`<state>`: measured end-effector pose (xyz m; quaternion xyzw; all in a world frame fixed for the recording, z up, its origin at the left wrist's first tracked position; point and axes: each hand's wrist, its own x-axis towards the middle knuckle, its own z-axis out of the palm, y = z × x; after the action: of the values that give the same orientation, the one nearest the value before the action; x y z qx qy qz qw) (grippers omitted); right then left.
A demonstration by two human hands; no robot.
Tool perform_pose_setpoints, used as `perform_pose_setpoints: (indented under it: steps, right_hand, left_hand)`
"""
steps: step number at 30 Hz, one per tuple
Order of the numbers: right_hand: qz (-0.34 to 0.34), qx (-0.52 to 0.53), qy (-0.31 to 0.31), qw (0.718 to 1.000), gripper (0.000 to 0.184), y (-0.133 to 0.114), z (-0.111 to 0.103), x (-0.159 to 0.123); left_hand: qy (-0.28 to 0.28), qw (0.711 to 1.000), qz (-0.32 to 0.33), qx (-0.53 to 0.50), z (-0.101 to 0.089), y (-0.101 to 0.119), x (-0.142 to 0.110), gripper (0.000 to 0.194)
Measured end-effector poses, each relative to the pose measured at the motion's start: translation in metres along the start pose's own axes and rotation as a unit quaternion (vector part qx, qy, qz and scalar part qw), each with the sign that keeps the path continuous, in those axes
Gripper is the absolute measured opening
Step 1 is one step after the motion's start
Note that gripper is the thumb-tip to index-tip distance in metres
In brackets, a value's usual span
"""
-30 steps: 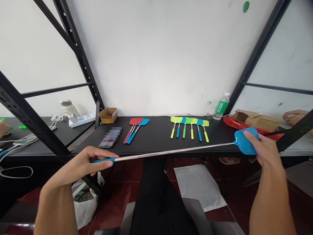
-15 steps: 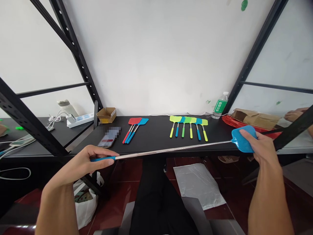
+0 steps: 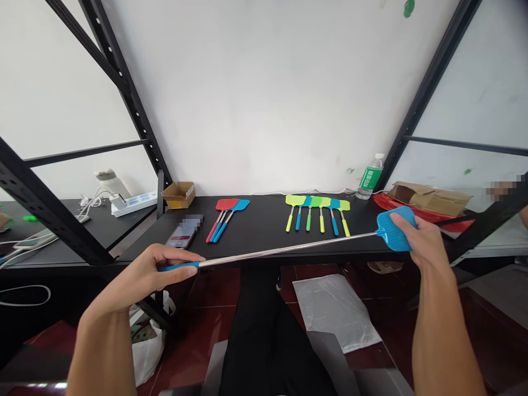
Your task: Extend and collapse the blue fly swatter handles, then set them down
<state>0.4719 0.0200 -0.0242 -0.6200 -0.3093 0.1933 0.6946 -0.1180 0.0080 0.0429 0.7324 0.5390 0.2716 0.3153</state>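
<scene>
An extended telescopic fly swatter [image 3: 284,250], with a blue head and handle and a thin metal shaft, spans the space between my hands in front of the table edge. My left hand [image 3: 150,272] is closed on the blue handle, thumb below and fingers above. The blue square head is pinched in my right hand [image 3: 427,242], the thumb lying across its face. Behind the shaft, a red fly swatter [image 3: 226,204] and blue ones [image 3: 241,205] lie collapsed at left on the table. Several yellow, blue and green fly swatters [image 3: 315,202] form a row right of centre.
On the black table [image 3: 264,220] are a phone [image 3: 184,231] and a small cardboard box [image 3: 179,194]. A water bottle [image 3: 370,177] stands at back right, near a flattened carton [image 3: 429,198]. Black rack posts [image 3: 136,104] flank both sides. A grey plastic bag [image 3: 336,311] lies on the floor.
My right hand has moved left with the swatter's head, and my left hand slightly right. The metal shaft between them shows shorter. The swatters on the table have not moved.
</scene>
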Motion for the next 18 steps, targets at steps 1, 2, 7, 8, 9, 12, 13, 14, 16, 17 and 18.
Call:
perform_pose_setpoints:
  steps: [1,2,7,8,9,12,13,14,16,17,18]
  right_hand:
    - [0.0,-0.002,-0.004,1.0,0.043,-0.001,0.004,-0.002]
    - [-0.001,-0.004,-0.007,1.0,0.043,-0.002,0.007,-0.004]
    - [-0.019,-0.005,-0.017,1.0,0.042,-0.003,0.02,-0.008]
    - [-0.024,-0.005,-0.02,1.0,0.042,-0.003,0.021,-0.008]
    - [-0.027,-0.003,-0.023,0.999,0.042,-0.003,0.023,-0.008]
    - [-0.029,0.009,-0.031,0.999,0.043,-0.004,0.03,-0.012]
    - [-0.03,0.012,-0.031,0.999,0.043,-0.005,0.032,-0.013]
    - [-0.033,0.015,-0.031,0.999,0.043,-0.006,0.035,-0.015]
    - [-0.036,0.022,-0.035,0.998,0.043,-0.008,0.04,-0.019]
    - [-0.035,0.024,-0.039,0.998,0.044,-0.01,0.042,-0.021]
    - [-0.035,0.026,-0.042,0.998,0.044,-0.011,0.044,-0.022]
  left_hand:
    - [-0.009,1.0,-0.004,-0.002,0.002,0.0,0.001,0.035]
    - [-0.021,1.0,-0.006,-0.004,0.003,0.001,0.001,0.035]
    - [-0.028,1.0,-0.001,-0.013,0.003,0.003,0.002,0.035]
    - [-0.028,1.0,0.001,-0.014,0.004,0.004,0.002,0.036]
    - [-0.028,1.0,0.002,-0.015,0.005,0.005,0.002,0.036]
    - [-0.026,0.999,0.008,-0.021,0.01,0.006,0.004,0.038]
    - [-0.024,0.999,0.009,-0.023,0.012,0.007,0.006,0.039]
    - [-0.021,0.999,0.009,-0.023,0.015,0.007,0.007,0.04]
    - [-0.015,1.0,0.005,-0.02,0.019,0.009,0.008,0.043]
    - [-0.012,1.0,0.003,-0.02,0.02,0.01,0.009,0.044]
    - [-0.009,1.0,0.002,-0.019,0.021,0.012,0.009,0.045]
